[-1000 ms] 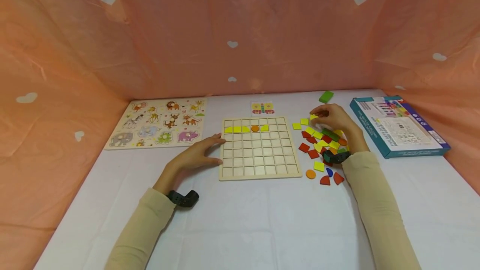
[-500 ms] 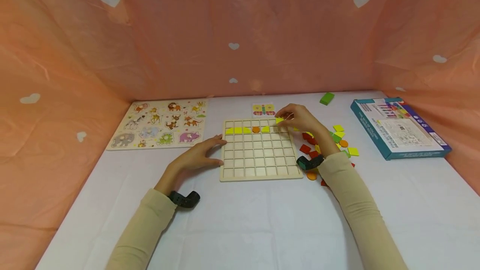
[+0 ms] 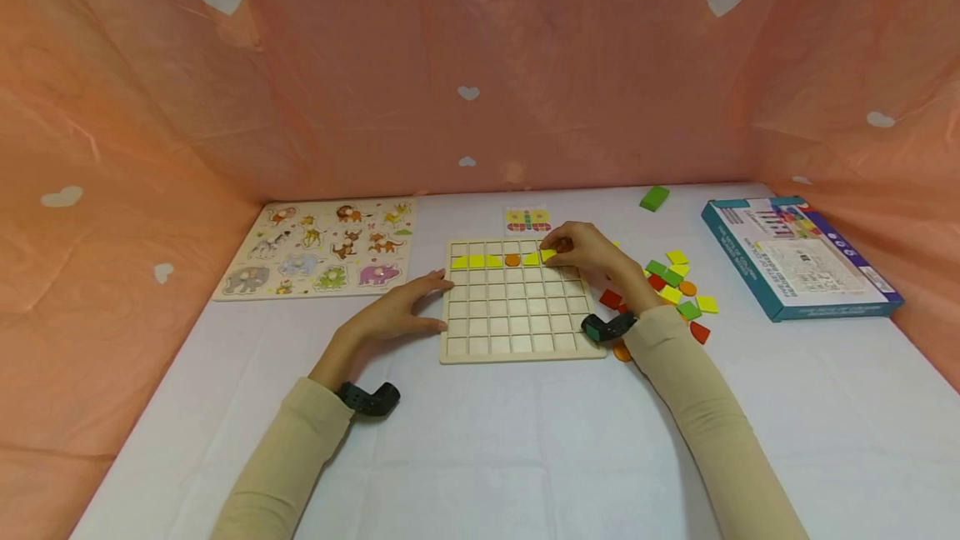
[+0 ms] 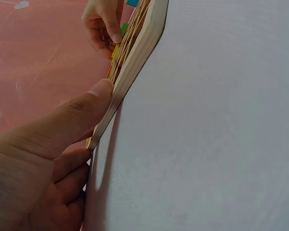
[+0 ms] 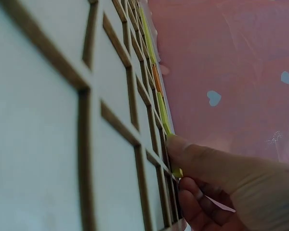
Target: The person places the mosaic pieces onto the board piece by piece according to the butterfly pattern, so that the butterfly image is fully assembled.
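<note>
- Yellow tile (image 3: 548, 256): we have it at the second row from the far edge of the grid board (image 3: 540, 323), just right of the pieces laid there; whether it sits fully down, we cannot tell.
- Animal puzzle (image 3: 315, 247): left of the board, apart from our work.
- Left hand (image 3: 393, 311): at the board's left edge, thumb and a fingertip spread and resting against it. A steady, light touch there should stop the board from sliding.
- Yellow pieces (image 3: 476, 262) and orange disc (image 3: 512, 260): in that same row, so we would place gently and not jog them.
- Picture card (image 3: 527, 221): just beyond the board's far edge.
- Right hand (image 3: 588, 248): pinches the yellow tile between thumb and fingers. We do best to square its edges to the ribs, then press it flat before letting go.
- Loose tiles (image 3: 670, 296): right of the board, near our forearm; a raised wrist should spare them.
- Box (image 3: 817, 265): farther right of the board.
</note>
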Action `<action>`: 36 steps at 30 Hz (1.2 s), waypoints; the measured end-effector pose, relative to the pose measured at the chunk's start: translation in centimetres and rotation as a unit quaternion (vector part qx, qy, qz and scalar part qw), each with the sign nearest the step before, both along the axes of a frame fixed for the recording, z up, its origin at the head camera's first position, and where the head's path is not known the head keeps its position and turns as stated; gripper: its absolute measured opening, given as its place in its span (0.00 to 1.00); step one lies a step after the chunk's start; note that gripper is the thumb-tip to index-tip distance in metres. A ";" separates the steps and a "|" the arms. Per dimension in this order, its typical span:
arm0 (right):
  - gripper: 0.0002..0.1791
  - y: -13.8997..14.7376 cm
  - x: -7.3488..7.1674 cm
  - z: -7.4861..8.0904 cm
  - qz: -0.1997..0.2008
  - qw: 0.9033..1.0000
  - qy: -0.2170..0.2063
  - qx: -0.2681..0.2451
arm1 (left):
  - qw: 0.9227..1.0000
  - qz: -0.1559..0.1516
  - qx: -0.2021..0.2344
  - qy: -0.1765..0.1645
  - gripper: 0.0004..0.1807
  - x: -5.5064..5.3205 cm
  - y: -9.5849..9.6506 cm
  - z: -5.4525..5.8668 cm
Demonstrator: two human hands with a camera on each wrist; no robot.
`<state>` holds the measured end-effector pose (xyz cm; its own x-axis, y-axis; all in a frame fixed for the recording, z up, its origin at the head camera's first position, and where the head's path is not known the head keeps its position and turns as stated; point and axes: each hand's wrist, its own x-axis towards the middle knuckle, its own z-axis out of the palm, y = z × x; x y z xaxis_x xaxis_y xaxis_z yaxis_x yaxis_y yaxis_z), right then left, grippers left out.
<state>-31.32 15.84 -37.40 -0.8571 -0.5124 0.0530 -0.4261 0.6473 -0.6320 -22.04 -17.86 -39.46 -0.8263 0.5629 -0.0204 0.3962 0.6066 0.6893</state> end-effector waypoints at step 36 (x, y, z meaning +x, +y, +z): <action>0.17 7.7 0.6 1.5 -0.119 0.992 0.033 -0.036 | 1.000 0.004 0.011 -0.011 0.37 0.0 0.0 -0.1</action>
